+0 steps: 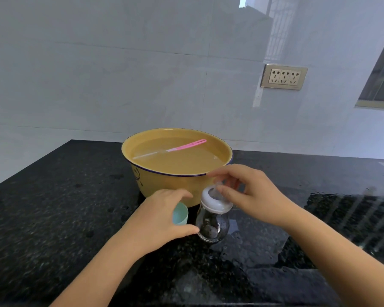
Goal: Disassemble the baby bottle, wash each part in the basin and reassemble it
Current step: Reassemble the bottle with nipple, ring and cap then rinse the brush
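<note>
Bottle point(212, 227) stands clear, white collar point(215, 203) and teat point(217, 189) fitted.

This was a home kitchen: a speckled black stone counter point(53, 218) ran against a wall of large pale tiles point(120, 74). A triple power socket point(283, 76) sat in that wall, and a window frame point(381, 80) showed at the right edge

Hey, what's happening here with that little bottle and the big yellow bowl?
A person is working on a baby bottle standing on the black counter. Their right hand pinches the clear nipple in its white collar; the left hand sits by the glass, over a teal cap. The water-filled basin behind holds a pink brush.
</note>
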